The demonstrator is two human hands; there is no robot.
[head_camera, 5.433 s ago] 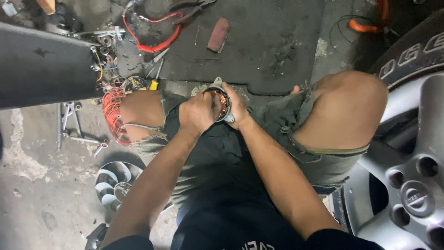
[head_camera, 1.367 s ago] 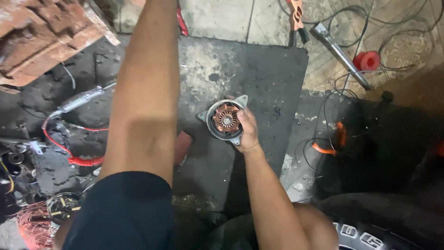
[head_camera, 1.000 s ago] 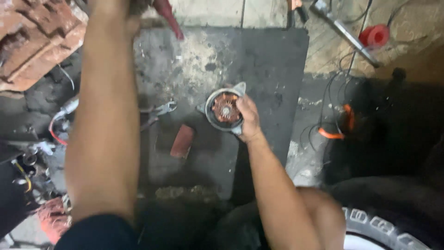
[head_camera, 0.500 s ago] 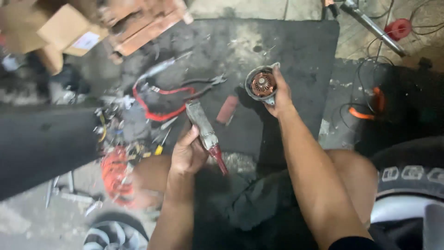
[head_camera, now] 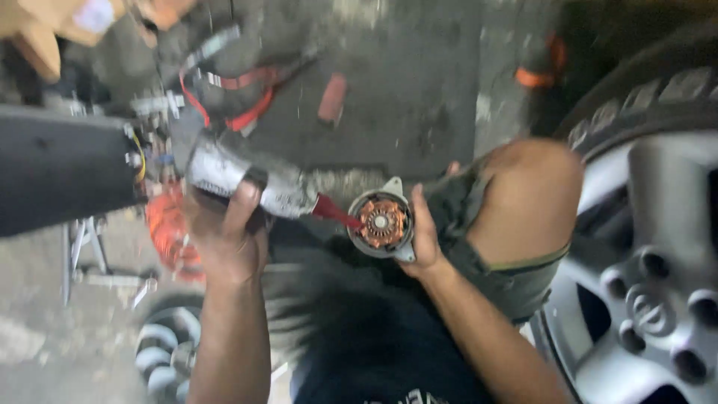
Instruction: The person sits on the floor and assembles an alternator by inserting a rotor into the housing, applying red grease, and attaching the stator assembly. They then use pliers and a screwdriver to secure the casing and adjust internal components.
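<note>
Two bare hands in head view, frame blurred; right hand point(head_camera: 425, 239) fingers wrapped round rim of round metal motor housing point(head_camera: 380, 223), held over the lap beside the bent knee point(head_camera: 527, 198); one copper-wound core sits inside, open face toward camera; left hand point(head_camera: 224, 236) fingers closed on one grey tool point(head_camera: 250, 179), long axis running left-right, red tip point(head_camera: 333, 212) pointing right, touching housing edge; one car wheel point(head_camera: 651, 277) at right.

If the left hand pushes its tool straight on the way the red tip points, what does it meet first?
Most likely the round motor part in the right hand. The left hand aims the grey tool rightward, red tip at its copper windings; blur hides whether they touch.
</note>
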